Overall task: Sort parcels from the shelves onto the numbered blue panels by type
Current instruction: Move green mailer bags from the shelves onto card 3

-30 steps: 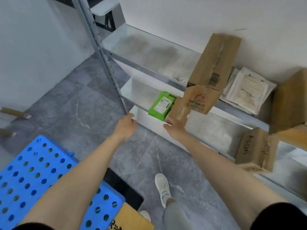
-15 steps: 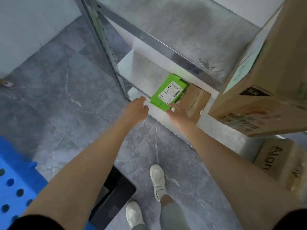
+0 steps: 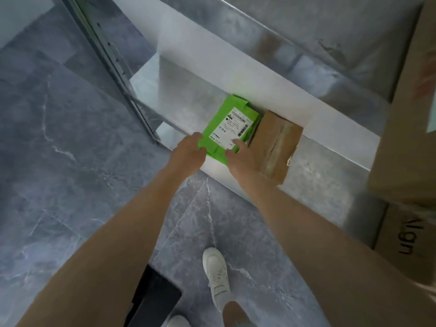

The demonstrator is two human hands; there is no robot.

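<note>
A flat green parcel (image 3: 227, 128) with a white shipping label lies on the low metal shelf (image 3: 188, 107). A small taped brown cardboard box (image 3: 276, 147) sits right beside it on the right. My left hand (image 3: 188, 153) touches the parcel's near left corner, its fingers hidden under the palm. My right hand (image 3: 243, 156) holds the parcel's near right edge, thumb on top over the label corner, its other fingers out of sight between the parcel and the brown box.
A large cardboard box (image 3: 410, 109) juts out from the upper shelf at the right, with a smaller printed box (image 3: 405, 234) below it. A steel shelf upright (image 3: 111, 60) stands left. A black object (image 3: 155, 300) lies on the grey floor by my white shoes (image 3: 215, 274).
I have leaned closer to the low shelf. Both hands moved forward from its front edge onto the green parcel, the right thumb now on its top. The blue panel has left view.
</note>
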